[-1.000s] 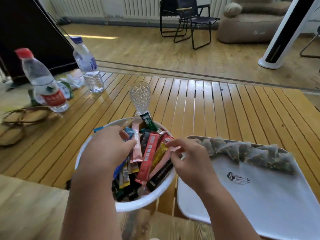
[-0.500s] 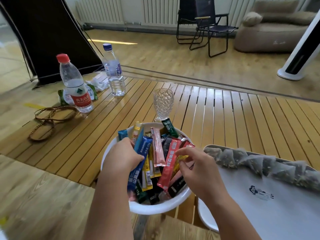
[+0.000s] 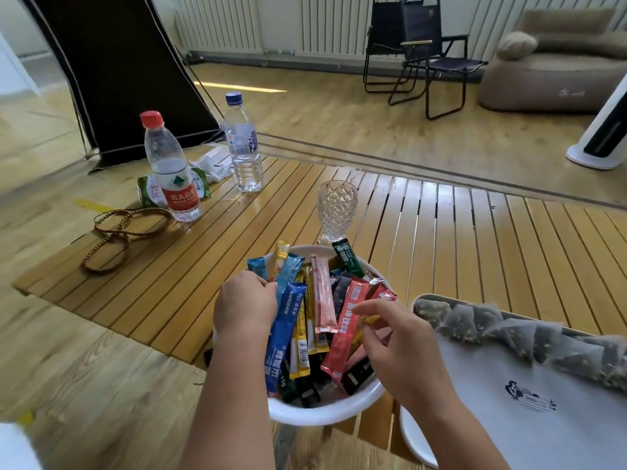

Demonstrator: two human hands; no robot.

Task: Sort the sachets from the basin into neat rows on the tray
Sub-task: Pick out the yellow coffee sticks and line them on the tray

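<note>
On a slatted wooden tabletop (image 3: 441, 232), seen from the head camera, a round white plastic basin (image 3: 325, 410) sits full of long, narrow stick sachets (image 3: 322, 320) in blue, yellow, pink, red, green and black, too many and too overlapped to count. Both hands are inside it. The left hand (image 3: 246, 305) curls its fingers round a dark blue sachet (image 3: 283, 337), holding it upright among a few others. The right hand (image 3: 403, 347) pinches a crinkled yellow sachet (image 3: 368, 318) between thumb and forefinger, its other fingers loose.

Compared with half a second ago, the right hand's fingers have spread and sit slightly higher, and the yellow sachet shows more clearly; it looks to be coming free of the pile, so a transfer seems close.

Just right of the basin lies a pale grey rectangular tray (image 3: 543, 446) with one row of mesh tea bags (image 3: 509, 325) along its far edge, about seven visible. No stick sachet lies on the tray yet.

Beyond stand two clear water bottles, one red-capped (image 3: 171, 171), one blue-capped (image 3: 242, 144), and one cut-glass goblet (image 3: 336, 208).
</note>
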